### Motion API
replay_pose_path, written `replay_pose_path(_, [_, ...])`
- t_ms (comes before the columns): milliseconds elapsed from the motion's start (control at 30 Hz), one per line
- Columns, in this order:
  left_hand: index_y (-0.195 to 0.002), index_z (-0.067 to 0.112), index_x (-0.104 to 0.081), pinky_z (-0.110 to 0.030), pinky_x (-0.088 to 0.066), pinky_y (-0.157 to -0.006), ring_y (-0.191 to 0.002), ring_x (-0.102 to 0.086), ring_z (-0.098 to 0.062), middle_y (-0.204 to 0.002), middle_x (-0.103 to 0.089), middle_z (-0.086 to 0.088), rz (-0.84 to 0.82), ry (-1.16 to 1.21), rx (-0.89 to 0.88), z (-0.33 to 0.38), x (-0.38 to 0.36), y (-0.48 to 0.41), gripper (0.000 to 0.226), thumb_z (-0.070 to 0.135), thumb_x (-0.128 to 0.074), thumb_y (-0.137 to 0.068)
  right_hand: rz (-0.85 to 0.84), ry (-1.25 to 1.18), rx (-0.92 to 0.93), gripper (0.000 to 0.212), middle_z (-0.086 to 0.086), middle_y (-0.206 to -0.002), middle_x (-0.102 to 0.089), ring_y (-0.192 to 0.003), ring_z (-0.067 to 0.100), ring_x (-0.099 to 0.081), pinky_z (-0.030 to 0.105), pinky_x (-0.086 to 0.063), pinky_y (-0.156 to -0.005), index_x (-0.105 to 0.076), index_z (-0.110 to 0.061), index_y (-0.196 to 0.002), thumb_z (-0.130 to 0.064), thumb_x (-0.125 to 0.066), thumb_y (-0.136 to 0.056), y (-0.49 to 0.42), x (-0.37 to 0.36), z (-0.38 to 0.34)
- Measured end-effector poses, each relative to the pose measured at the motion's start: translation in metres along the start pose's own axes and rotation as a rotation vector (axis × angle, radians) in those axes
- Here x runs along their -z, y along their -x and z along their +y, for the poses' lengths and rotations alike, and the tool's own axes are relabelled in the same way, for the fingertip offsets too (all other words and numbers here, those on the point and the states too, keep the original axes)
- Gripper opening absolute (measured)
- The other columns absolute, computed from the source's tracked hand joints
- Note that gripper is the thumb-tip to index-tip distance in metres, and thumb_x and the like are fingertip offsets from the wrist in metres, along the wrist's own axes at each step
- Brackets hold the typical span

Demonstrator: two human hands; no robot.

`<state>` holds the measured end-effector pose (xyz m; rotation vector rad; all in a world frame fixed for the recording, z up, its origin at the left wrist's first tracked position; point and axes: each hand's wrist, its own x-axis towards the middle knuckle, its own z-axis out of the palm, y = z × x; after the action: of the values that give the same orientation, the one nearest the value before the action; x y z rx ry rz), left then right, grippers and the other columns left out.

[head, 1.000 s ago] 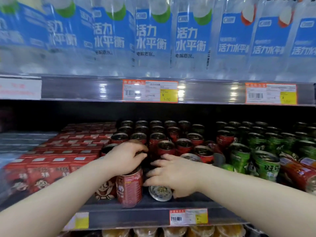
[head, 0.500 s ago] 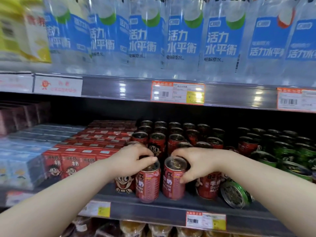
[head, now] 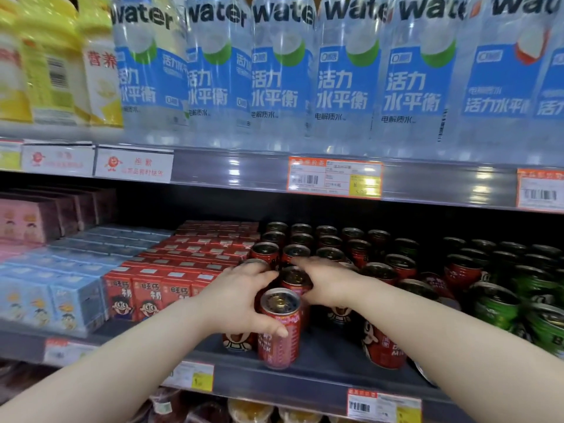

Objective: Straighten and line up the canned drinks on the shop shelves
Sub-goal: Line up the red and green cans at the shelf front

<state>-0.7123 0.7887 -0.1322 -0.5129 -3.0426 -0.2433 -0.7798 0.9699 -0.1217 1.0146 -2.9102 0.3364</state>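
Red milk cans stand in rows on the dark middle shelf [head: 329, 361]. My left hand [head: 238, 297] grips an upright red can [head: 279, 328] at the shelf's front, thumb across its side. Just behind it, my right hand [head: 323, 282] curls round a second red can [head: 294, 280]. Another red can [head: 383, 346] stands at the front under my right forearm. Further back, more red cans [head: 329, 242] stand upright in lines.
Green cans [head: 494, 306] crowd the right side, some tilted. Red drink cartons [head: 171, 288] and blue cartons [head: 58, 297] fill the left. Water bottles [head: 341, 74] line the shelf above, with price tags [head: 334, 177] on its edge.
The view has shifted right and closer. Both hands moved the two red cans: the left one now sits forward at the shelf front, the right one behind it.
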Motion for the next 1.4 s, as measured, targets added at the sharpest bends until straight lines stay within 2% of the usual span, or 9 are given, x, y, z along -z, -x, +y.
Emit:
replay_pose_path(200, [-0.150, 0.021, -0.006, -0.039, -0.007, -0.118, -0.145, -0.004, -0.022, -0.158, -0.005, -0.003, -0.091, -0.024, 0.167, 0.002, 0.001, 0.002, 0.109, 0.080, -0.049, -0.068, 0.051, -0.092, -0.039, 0.047, 0.004, -0.136, -0.050, -0.122, 0.022, -0.049, 0.031, -0.040, -0.102, -0.046, -0.021, -0.132, -0.027, -0.061, -0.087, -0.007, -0.010, -0.004])
replay_pose_path(333, [-0.149, 0.026, -0.007, -0.046, -0.003, -0.117, -0.145, -0.006, -0.021, -0.158, -0.008, 0.000, -0.097, -0.069, 0.154, 0.001, -0.001, 0.002, 0.129, 0.095, -0.025, -0.042, 0.026, -0.036, -0.027, 0.060, 0.001, -0.150, -0.031, -0.135, 0.020, -0.036, 0.031, -0.033, -0.110, -0.033, -0.026, -0.142, -0.027, -0.059, -0.088, -0.002, -0.007, -0.003])
replay_pose_path(467, [-0.148, 0.031, -0.016, -0.045, -0.010, -0.115, -0.143, -0.017, -0.020, -0.156, -0.018, 0.002, -0.011, -0.007, 0.123, 0.011, 0.007, -0.004, 0.125, 0.095, -0.007, -0.041, 0.123, 0.037, -0.067, 0.042, -0.002, -0.124, -0.056, -0.113, 0.017, -0.054, 0.023, -0.043, -0.092, -0.055, -0.024, -0.124, -0.039, -0.062, -0.086, 0.029, 0.049, 0.024])
replay_pose_path(533, [-0.146, 0.033, -0.022, -0.043, -0.015, -0.115, -0.140, -0.023, -0.021, -0.153, -0.026, -0.001, 0.012, 0.031, 0.098, 0.019, 0.009, -0.012, 0.119, 0.097, -0.007, -0.047, -0.091, 0.065, -0.087, 0.046, -0.006, -0.114, -0.059, -0.105, 0.012, -0.057, 0.022, -0.045, -0.089, -0.058, -0.026, -0.121, -0.046, -0.066, -0.081, 0.053, 0.072, 0.039])
replay_pose_path(600, [-0.145, 0.032, -0.024, -0.043, -0.015, -0.116, -0.140, -0.025, -0.021, -0.151, -0.029, -0.003, 0.022, 0.030, 0.070, 0.029, 0.007, -0.021, 0.086, 0.082, -0.025, -0.076, -0.383, 0.123, -0.152, 0.068, -0.009, -0.129, -0.050, -0.119, 0.012, -0.049, 0.025, -0.041, -0.100, -0.046, -0.033, -0.133, -0.050, -0.072, -0.073, 0.074, 0.077, 0.050])
replay_pose_path(667, [-0.145, 0.031, -0.027, -0.043, -0.016, -0.116, -0.140, -0.026, -0.021, -0.151, -0.029, -0.003, 0.038, 0.017, 0.047, 0.037, 0.003, -0.031, 0.068, 0.066, -0.033, -0.087, -0.461, 0.258, -0.168, 0.085, -0.011, -0.142, -0.037, -0.129, 0.014, -0.039, 0.031, -0.037, -0.107, -0.032, -0.039, -0.140, -0.048, -0.076, -0.068, 0.088, 0.068, 0.054])
replay_pose_path(1167, [-0.131, 0.027, -0.050, -0.032, -0.034, -0.107, -0.127, -0.044, -0.015, -0.137, -0.049, 0.004, 0.154, 0.102, -0.036, 0.045, 0.000, -0.052, 0.041, 0.044, -0.036, -0.096, 0.041, -0.100, 0.009, 0.062, -0.003, -0.132, -0.049, -0.117, 0.010, -0.046, 0.026, -0.040, -0.102, -0.046, -0.023, -0.131, -0.037, -0.072, -0.077, 0.081, 0.031, 0.039])
replay_pose_path(1300, [-0.133, 0.024, -0.049, -0.027, -0.032, -0.107, -0.129, -0.042, -0.014, -0.138, -0.049, 0.005, 0.175, 0.129, -0.107, 0.061, 0.002, -0.061, 0.043, 0.042, -0.037, -0.096, -0.208, -0.009, -0.164, 0.048, -0.005, -0.117, -0.060, -0.106, 0.012, -0.055, 0.027, -0.046, -0.095, -0.058, -0.028, -0.117, -0.036, -0.076, -0.074, 0.119, 0.072, 0.084])
replay_pose_path(1400, [-0.133, 0.025, -0.049, -0.032, -0.030, -0.110, -0.131, -0.039, -0.014, -0.139, -0.047, 0.005, 0.175, 0.112, -0.177, 0.079, -0.002, -0.073, 0.042, 0.042, -0.037, -0.096, -0.437, 0.215, -0.283, 0.071, -0.013, -0.136, -0.041, -0.125, 0.011, -0.040, 0.031, -0.037, -0.106, -0.043, -0.043, -0.131, -0.045, -0.077, -0.069, 0.145, 0.072, 0.104])
